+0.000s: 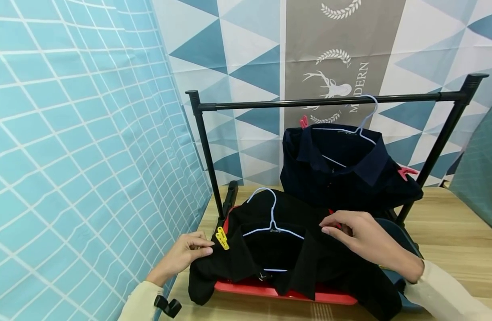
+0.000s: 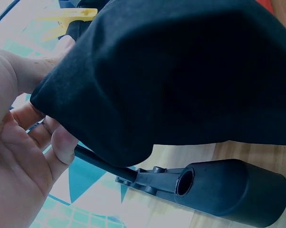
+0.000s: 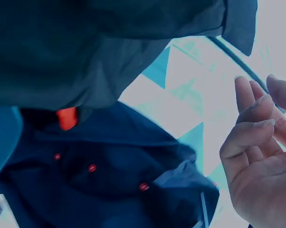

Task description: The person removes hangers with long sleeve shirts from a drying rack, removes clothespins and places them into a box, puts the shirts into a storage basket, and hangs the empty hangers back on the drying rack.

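Observation:
A black collared shirt (image 1: 270, 209) lies on a pale blue hanger (image 1: 272, 223), spread over a red tray or basket (image 1: 254, 287). A yellow clothespin (image 1: 222, 238) is clipped at its left shoulder. Beside that clip, my left hand (image 1: 186, 254) pinches the shirt's edge; in the left wrist view the thumb lies above the cloth and the fingers below. Above the shirt's right shoulder is my right hand (image 1: 364, 238), its fingers loosely bent. In the right wrist view, nothing shows between the fingers of my right hand (image 3: 262, 147).
A black rack (image 1: 310, 103) stands behind, with a navy shirt (image 1: 330, 178) hung on it by a pale blue hanger (image 1: 368, 116). Red clothespins (image 1: 406, 171) sit at both its shoulders. A dark blue container (image 1: 394, 236) is partly covered at right.

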Demonstrator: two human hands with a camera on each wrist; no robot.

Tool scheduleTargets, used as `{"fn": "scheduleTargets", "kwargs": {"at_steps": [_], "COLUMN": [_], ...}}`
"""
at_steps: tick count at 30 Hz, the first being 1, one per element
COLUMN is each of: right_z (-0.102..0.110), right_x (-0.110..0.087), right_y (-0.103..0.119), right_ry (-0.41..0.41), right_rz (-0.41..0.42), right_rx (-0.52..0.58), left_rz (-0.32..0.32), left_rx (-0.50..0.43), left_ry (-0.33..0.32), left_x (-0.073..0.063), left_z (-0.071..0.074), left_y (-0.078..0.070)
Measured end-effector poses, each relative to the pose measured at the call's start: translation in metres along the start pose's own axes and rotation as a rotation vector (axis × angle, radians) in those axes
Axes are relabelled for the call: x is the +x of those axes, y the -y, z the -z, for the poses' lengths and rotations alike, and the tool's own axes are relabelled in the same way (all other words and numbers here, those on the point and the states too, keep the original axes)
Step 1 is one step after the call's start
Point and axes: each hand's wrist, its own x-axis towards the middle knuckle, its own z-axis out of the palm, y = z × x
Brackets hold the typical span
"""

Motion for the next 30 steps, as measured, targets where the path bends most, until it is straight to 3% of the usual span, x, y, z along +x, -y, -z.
{"fn": "scheduleTargets", "kwargs": {"at_steps": [12,20,30], "right_z": [-0.019,-0.039,-0.054], "right_x": [0.03,0.053,0.067], "right_y": [0.024,0.04,0.058], "right_ry": [0.041,0.084,0.15], "right_rz": [0.14,0.147,0.146], "right_rx": [0.101,0.125,0.145], "left_rz": [-0.036,-0.002,0.01], "left_rx": [-0.006,-0.02,-0.023], "left_ry": [0.004,-0.015,-0.008], "left_x": [0.0,0.0,0.002], "left_z": [0.0,0.001,-0.001], "left_y": [0.002,0.002,0.001]}}
